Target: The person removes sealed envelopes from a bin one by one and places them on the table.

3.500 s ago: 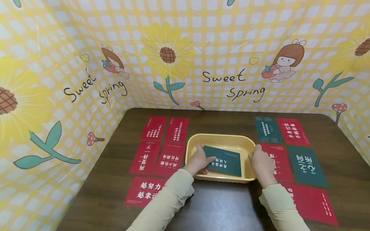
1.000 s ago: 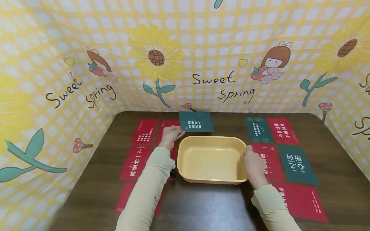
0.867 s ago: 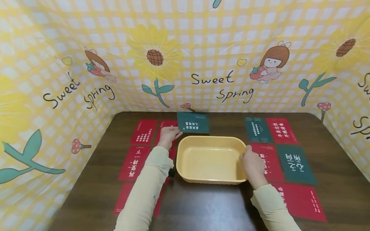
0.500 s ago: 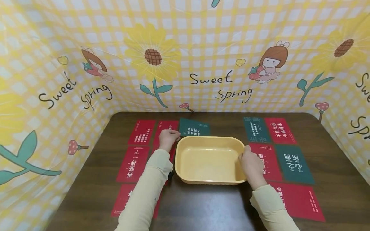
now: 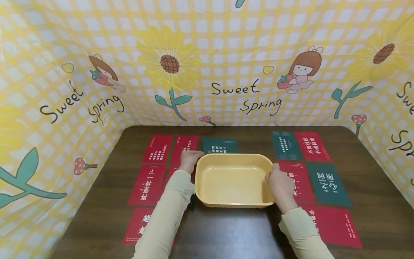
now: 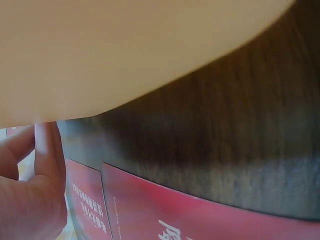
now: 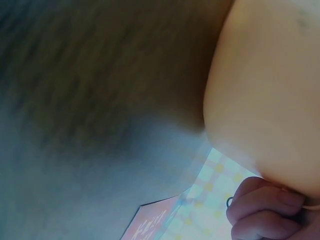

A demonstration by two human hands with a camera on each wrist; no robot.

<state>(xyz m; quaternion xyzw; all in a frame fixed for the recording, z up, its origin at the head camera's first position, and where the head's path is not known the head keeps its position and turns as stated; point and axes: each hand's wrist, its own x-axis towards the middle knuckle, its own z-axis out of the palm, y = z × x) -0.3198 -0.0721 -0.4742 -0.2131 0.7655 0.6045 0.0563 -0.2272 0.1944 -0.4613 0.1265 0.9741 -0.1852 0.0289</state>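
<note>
A shallow yellow plastic tray (image 5: 234, 180) sits mid-table with nothing in it. My right hand (image 5: 280, 185) grips its right rim; in the right wrist view the curled fingers (image 7: 265, 207) lie against the tray's edge. Just behind the tray is a dark green card (image 5: 220, 144) with white lettering, its near edge hidden by the rim. My left hand (image 5: 190, 161) pinches at that card's near left corner, right by the tray's back left corner. In the left wrist view the thumb and fingers (image 6: 47, 155) converge, and the tray wall hides their tips.
Red cards lie in rows at left, such as one at the back (image 5: 157, 148) and one below it (image 5: 147, 184). On the right are red cards (image 5: 339, 225) and green cards (image 5: 328, 183). A yellow checked cloth (image 5: 226, 43) hangs around the brown table (image 5: 233, 230).
My left hand has taken the green card out of the tray and lowered it behind the tray, then moved slightly nearer with it. My right hand stays on the rim.
</note>
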